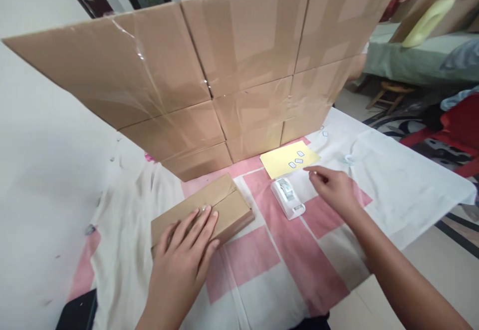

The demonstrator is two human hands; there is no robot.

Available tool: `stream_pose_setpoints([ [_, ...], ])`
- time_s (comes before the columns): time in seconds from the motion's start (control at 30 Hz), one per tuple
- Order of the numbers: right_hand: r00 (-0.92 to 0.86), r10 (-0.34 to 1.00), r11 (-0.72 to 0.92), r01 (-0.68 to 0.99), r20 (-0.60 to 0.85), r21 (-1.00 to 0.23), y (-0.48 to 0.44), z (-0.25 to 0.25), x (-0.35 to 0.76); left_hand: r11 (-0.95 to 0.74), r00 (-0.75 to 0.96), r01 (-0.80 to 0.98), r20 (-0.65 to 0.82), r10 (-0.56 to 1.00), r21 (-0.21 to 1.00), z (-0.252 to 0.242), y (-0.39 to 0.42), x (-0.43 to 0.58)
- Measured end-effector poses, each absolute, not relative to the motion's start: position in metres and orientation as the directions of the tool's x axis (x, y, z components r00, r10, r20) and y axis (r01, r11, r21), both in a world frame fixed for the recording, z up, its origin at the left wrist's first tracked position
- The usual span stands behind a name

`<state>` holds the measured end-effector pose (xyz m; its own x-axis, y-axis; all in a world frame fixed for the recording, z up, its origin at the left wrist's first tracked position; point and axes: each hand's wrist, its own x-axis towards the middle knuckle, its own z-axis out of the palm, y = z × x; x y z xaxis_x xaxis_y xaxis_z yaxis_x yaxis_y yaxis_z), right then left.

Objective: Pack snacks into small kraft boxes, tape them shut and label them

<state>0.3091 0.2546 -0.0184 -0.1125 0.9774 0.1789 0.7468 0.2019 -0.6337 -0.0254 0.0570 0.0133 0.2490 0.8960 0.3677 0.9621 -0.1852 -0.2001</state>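
My left hand (pixel 189 247) lies flat on a small closed cardboard box (pixel 239 205), its fingers stretched across the top flap. Over the table to the right, my right hand (pixel 331 185) is closed, thumb and index finger pinched together; whatever is between them is too small to make out. Just beyond its fingertips is a yellow sheet (pixel 277 163) bearing several small pale pieces with dark outlines (pixel 298 161). A white tape dispenser (pixel 288 198) sits between the box and my right hand.
A tall taped cardboard panel (pixel 247 35) stands across the back of the cloth-covered table (pixel 247 265). At lower left is a black phone-like object (pixel 78 312). Beyond the panel on the right are a pale yellow bottle (pixel 432 18), a wooden stool (pixel 391 93) and part of another person.
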Motion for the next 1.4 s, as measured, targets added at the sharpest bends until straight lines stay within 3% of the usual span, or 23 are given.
stream_pose_setpoints([
  [0.23,0.115,0.991,-0.135,0.849,-0.071,-0.511,0.355,-0.049,0.340,-0.177,0.232,0.968,0.368,0.901,-0.176,0.014,0.065,-0.023],
  [0.43,0.099,0.978,-0.199,0.706,-0.184,-0.680,0.364,-0.062,0.324,-0.186,0.244,0.966,0.382,0.892,-0.182,0.019,0.065,-0.023],
  [0.57,-0.016,0.956,-0.236,0.553,-0.294,-0.799,0.354,-0.059,0.323,-0.113,0.172,0.982,0.463,0.870,-0.153,0.028,0.070,-0.012],
  [0.73,-0.128,0.950,-0.261,0.179,-0.286,-0.949,0.341,-0.045,0.328,-0.024,0.094,0.991,0.562,0.821,-0.130,0.038,0.080,0.011],
  [0.83,-0.174,0.909,-0.373,0.059,-0.378,-0.926,0.337,-0.042,0.327,-0.124,0.136,0.990,0.628,0.766,-0.063,0.035,0.080,0.042],
  [0.93,-0.226,0.821,-0.517,0.098,-0.524,-0.851,0.333,-0.043,0.322,-0.370,0.191,0.911,0.608,0.771,0.183,0.017,0.081,0.091],
  [0.97,-0.247,0.804,-0.535,0.096,-0.541,-0.839,0.332,-0.043,0.320,-0.461,0.265,0.861,0.584,0.767,0.215,0.009,0.083,0.108],
  [1.07,-0.330,0.783,-0.550,0.029,-0.528,-0.834,0.329,-0.042,0.314,-0.597,0.386,0.777,0.600,0.701,0.198,-0.009,0.098,0.148],
  [1.2,-0.407,0.790,-0.545,-0.123,-0.459,-0.829,0.325,-0.045,0.307,-0.591,0.305,0.786,0.718,0.626,0.181,-0.006,0.137,0.166],
  [1.4,-0.305,0.937,-0.273,-0.345,-0.168,-0.898,0.310,-0.047,0.294,-0.169,-0.014,0.938,0.522,0.853,0.302,0.011,0.194,0.153],
])
